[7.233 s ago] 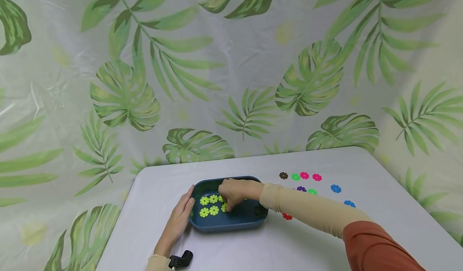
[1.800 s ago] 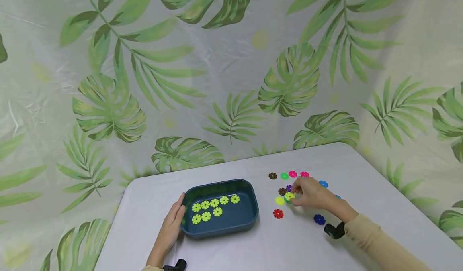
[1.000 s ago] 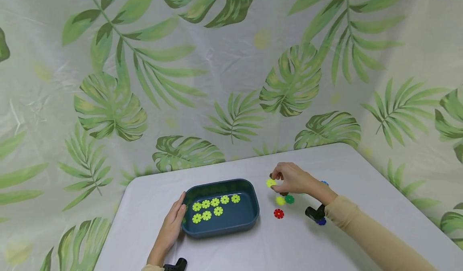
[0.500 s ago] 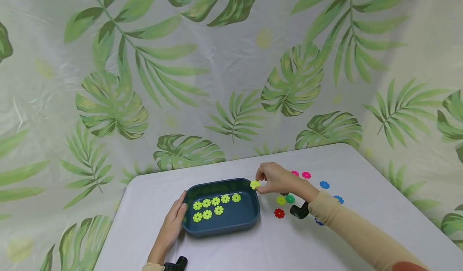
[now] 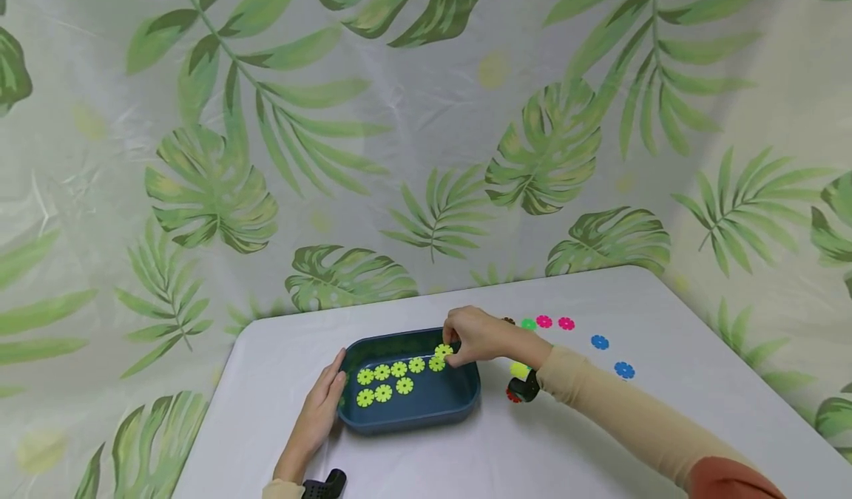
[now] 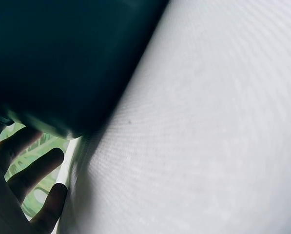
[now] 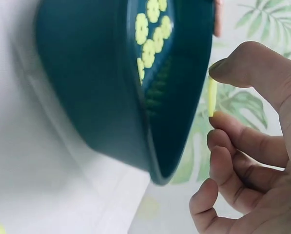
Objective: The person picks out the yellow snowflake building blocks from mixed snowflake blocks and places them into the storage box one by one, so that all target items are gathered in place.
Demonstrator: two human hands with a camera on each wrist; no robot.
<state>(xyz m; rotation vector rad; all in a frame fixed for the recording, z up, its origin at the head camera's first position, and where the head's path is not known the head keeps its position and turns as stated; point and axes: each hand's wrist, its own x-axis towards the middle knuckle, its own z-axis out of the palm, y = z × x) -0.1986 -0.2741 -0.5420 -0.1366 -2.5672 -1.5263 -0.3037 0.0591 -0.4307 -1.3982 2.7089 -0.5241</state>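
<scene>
My left hand [image 5: 319,410] rests against the left end of the dark blue tray [image 5: 413,426], its fingers nearly straight along the outer wall. In the left wrist view, fingers [image 6: 38,170] spread beside the tray's lower corner. Thumb and index finger of my right hand [image 5: 478,336] pinch a yellow-green snowflake disc [image 5: 443,350] over the tray's right part. The right wrist view shows that disc edge-on between the fingertips, level with the rim. On the tray's floor, several matching discs [image 5: 398,369] lie flat: a back row, and a shorter front row with a gap in it.
Right of the tray, loose discs lie on the white table: pink discs [image 5: 544,321], a green disc [image 5: 529,324], blue discs [image 5: 624,370], a yellow disc [image 5: 519,369] and a red disc [image 5: 512,395]. My right forearm hides others. A leaf-patterned curtain [image 5: 359,151] hangs behind the table.
My right hand has picked a yellow-green disc from the loose ones and carried it left, past the rim, over the tray. My left hand has stayed at the tray's left end.
</scene>
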